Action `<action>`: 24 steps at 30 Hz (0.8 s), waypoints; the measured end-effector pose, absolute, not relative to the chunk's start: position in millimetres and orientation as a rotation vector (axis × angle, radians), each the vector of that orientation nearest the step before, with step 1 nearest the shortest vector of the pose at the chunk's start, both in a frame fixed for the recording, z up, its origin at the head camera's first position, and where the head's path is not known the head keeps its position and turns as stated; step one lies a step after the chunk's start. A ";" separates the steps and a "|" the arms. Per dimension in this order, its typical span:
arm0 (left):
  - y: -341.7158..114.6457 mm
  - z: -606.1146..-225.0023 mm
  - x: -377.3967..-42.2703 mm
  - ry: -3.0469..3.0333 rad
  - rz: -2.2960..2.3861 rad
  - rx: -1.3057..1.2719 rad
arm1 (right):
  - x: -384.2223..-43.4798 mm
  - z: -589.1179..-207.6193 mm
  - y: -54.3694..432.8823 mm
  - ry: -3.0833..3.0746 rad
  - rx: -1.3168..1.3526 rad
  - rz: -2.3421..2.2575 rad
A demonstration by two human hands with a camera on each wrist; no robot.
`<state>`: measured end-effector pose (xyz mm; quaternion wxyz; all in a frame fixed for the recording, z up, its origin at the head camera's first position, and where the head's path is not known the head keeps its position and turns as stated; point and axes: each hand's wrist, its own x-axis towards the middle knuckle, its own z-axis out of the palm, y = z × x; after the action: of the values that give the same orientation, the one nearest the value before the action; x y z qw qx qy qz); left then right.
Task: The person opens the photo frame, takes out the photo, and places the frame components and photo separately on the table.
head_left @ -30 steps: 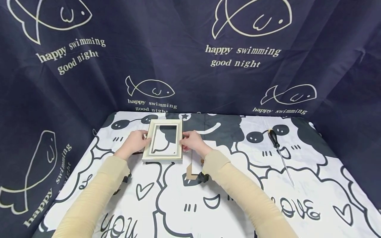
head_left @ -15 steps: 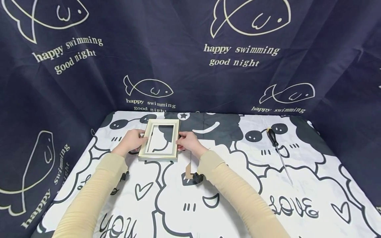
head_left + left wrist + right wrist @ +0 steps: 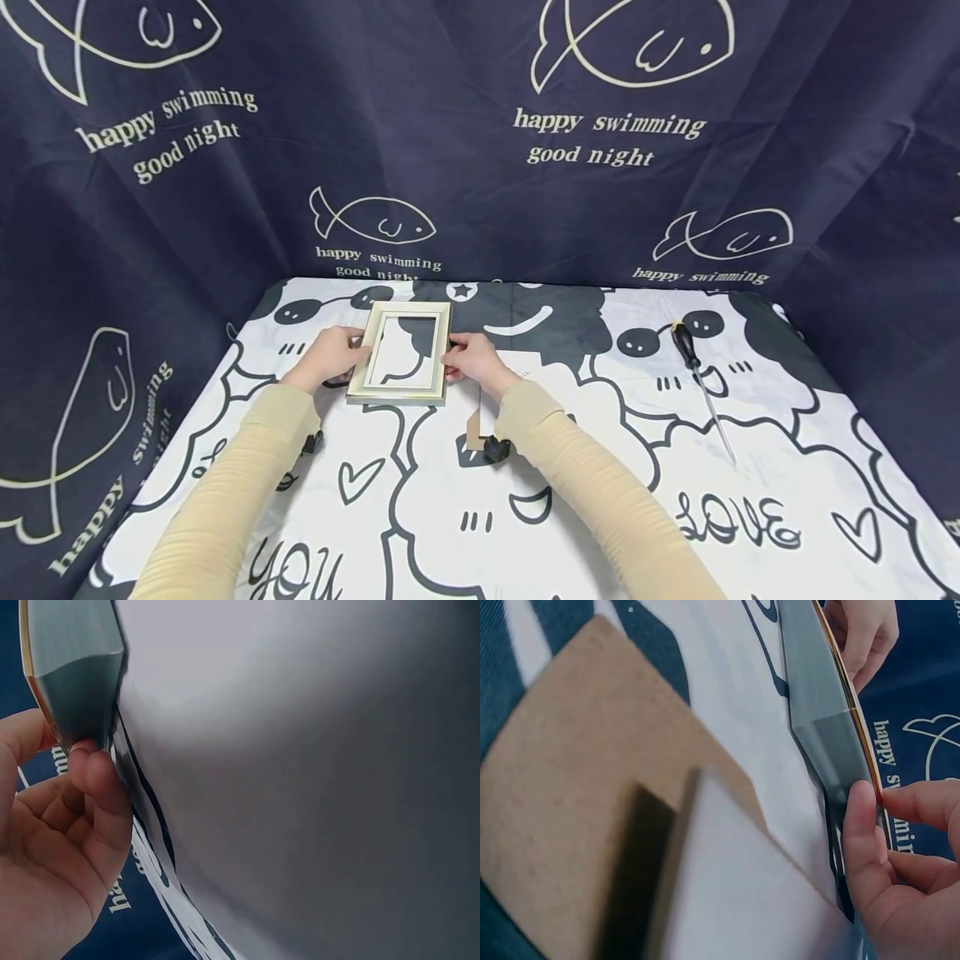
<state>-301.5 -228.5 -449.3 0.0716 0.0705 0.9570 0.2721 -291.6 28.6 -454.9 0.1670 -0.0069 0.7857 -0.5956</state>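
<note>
A cream picture frame [image 3: 358, 367], its opening bare so the printed cloth shows through, lies flat at the far left-middle of the table. My left hand [image 3: 327, 358] grips its left side, and my right hand [image 3: 477, 360] grips the right side. In the left wrist view, thumb and fingers pinch the frame's grey-green edge [image 3: 75, 682]. The right wrist view shows a similar pinch on the opposite edge [image 3: 821, 690], close over the cloth. Beside the right hand lies a brown board [image 3: 615, 712] with a white flat piece [image 3: 735, 892] over it, partly hidden by the forearm in the head view.
A screwdriver [image 3: 686, 346] with a black and yellow handle lies at the right of the table. The tabletop has a white cloth [image 3: 465, 567] with black cartoon prints. Dark blue curtains [image 3: 450, 125] with fish drawings stand behind and at both sides.
The picture frame, held by both hands, has slid slightly to the left, mostly in the first half second. The head view has shifted a little too. The grip stays the same.
</note>
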 end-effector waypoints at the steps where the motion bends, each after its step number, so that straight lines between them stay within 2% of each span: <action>1: -227.8 -449.3 -301.2 2.869 0.821 0.195 | -291.5 -455.0 29.2 2.236 -0.025 -1.693; 15: -208.3 -425.7 -286.8 2.881 0.527 -0.028 | -283.1 -434.9 44.6 2.172 -0.066 -1.614; 24: -181.1 -404.1 -266.8 2.899 0.423 -0.029 | -276.6 -413.8 68.5 2.235 -0.156 -1.497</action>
<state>-266.8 -181.1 -404.1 0.1054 -0.0097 0.9840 0.1435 -276.6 68.5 -413.8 0.2217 -0.0563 0.8089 -0.5416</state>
